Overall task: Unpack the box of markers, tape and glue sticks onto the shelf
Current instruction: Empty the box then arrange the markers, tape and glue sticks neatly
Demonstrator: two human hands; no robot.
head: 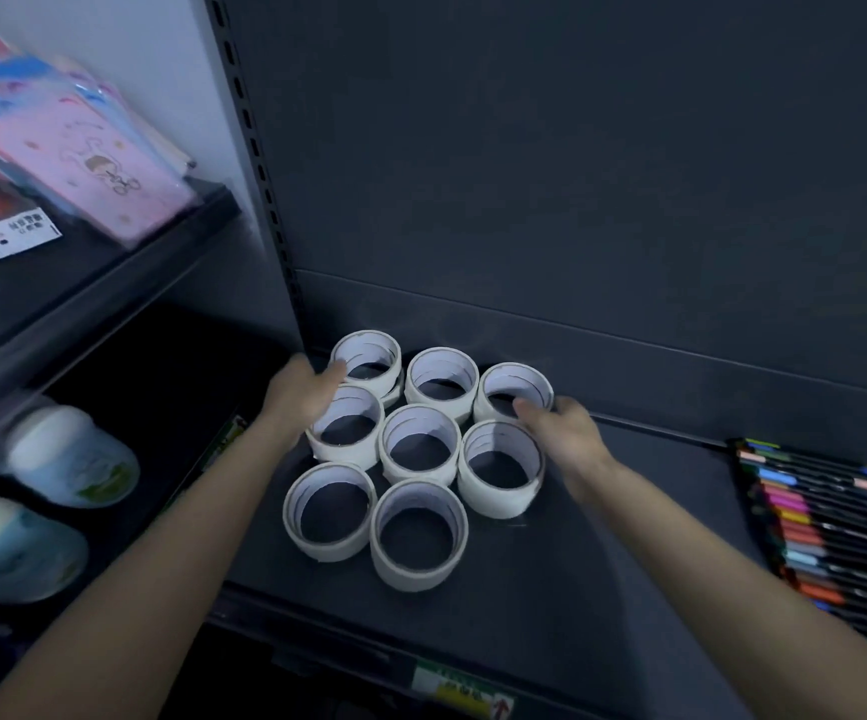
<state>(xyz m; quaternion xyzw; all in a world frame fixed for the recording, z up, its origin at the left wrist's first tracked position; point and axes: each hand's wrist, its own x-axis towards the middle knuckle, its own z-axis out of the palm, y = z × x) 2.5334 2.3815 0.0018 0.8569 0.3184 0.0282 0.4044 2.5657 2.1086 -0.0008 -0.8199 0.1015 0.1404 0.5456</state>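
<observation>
Several white tape rolls [419,449] stand in stacked piles, clustered on the dark shelf [603,537]. My left hand [300,394] rests against the left side of the cluster, its fingers touching the rear-left rolls [366,356]. On the right side, my right hand [561,428] has its fingers on the outside of the rear-right roll [514,389]. Neither hand grips a roll; the fingers lie loosely spread. Coloured markers [826,517] lie in a row at the shelf's right end.
A slotted upright post [260,163] separates this bay from the left one. The left bay holds pink and blue packaged items [83,153] on an upper shelf and white-blue containers [65,454] below. A price label [462,688] sits on the shelf's front edge.
</observation>
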